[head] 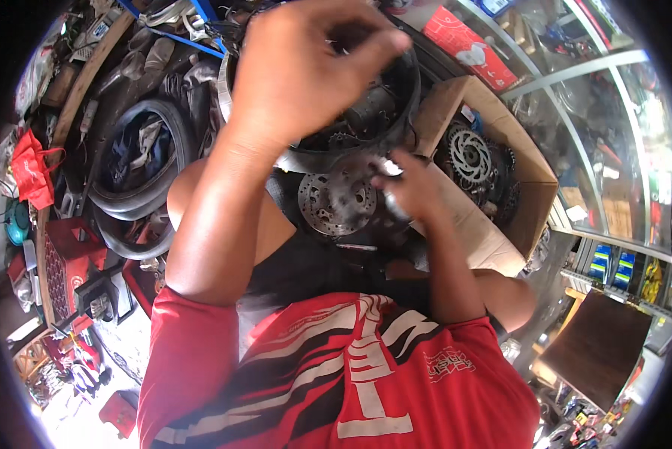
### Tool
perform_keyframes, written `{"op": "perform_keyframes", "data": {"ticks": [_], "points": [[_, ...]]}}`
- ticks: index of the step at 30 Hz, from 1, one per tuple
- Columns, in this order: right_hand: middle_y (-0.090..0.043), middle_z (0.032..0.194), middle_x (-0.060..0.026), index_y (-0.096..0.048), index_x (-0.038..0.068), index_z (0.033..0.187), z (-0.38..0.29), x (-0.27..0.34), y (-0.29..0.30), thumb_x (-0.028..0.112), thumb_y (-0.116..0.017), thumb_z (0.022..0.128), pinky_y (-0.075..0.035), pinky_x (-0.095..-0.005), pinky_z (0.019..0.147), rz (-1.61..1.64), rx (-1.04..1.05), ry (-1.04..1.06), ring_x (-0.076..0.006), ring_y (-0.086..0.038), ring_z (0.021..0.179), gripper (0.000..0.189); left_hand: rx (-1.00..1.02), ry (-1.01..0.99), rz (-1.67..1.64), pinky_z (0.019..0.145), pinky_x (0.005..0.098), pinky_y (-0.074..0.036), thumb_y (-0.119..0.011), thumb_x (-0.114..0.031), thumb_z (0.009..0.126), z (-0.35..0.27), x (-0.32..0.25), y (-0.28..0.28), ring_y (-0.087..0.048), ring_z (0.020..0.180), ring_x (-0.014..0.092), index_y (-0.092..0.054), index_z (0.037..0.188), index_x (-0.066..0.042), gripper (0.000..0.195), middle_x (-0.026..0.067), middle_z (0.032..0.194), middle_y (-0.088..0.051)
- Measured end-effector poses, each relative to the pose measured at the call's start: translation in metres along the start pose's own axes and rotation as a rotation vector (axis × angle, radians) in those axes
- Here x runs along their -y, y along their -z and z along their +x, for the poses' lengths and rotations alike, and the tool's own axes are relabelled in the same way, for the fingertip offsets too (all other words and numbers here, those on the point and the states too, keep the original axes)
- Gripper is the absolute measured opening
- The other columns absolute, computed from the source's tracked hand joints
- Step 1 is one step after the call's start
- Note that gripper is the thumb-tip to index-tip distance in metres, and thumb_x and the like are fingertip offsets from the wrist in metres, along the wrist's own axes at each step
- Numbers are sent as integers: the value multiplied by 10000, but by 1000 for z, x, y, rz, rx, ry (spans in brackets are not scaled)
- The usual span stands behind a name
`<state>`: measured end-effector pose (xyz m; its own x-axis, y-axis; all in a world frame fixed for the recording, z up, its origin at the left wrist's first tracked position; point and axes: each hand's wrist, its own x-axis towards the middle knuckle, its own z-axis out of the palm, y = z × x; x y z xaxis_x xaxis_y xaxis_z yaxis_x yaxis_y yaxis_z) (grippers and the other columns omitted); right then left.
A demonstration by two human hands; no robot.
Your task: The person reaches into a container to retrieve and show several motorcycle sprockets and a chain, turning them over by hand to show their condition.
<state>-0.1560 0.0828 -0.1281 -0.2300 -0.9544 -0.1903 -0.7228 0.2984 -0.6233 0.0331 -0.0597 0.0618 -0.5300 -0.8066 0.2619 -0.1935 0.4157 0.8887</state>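
Observation:
My left hand (pixel 308 73) is raised high at the top centre, its fingers curled and thumb out; whether it holds anything is hidden. Beneath it, a round basin (pixel 313 163) contains dark, greasy mechanical parts. My right hand (pixel 417 188), blurred by motion, is closed around a whitish, shiny object (pixel 395 205) whose kind is unclear. Just left of that hand, a perforated metal brake disc (pixel 313 205) lies between my legs, partly behind a grey blur. A thin, light-coloured rod-like thing (pixel 357 247) lies below the disc.
An open cardboard box (pixel 532 219) at right holds a slotted metal disc (pixel 469 154) and dark parts. Rubber tyres or tubes (pixel 125 210) lie at left, near a red crate (pixel 66 252). A glass display case (pixel 572 112) stands at upper right, a brown board (pixel 597 348) at lower right.

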Motion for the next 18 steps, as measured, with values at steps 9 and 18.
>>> {"op": "perform_keyframes", "data": {"ticks": [9,18], "points": [[-668,1211,-161,-549,-45,1309,15,-74,-162,307,-803,826,-501,-413,918,632,62,-568,-295,-623,1117,649,427,-588,402,785,391,-526,-676,-220,737,-58,19,-80,-689,859,231,-733,771,-127,115,44,850,-698],[-669,1037,-222,-602,4,1118,4,-42,-147,137,-732,843,-514,-479,787,-99,-42,87,-424,-648,933,332,529,-610,324,804,393,-475,-657,-233,728,-81,33,-102,-666,908,226,-757,798,-126,162,25,815,-697]]}}
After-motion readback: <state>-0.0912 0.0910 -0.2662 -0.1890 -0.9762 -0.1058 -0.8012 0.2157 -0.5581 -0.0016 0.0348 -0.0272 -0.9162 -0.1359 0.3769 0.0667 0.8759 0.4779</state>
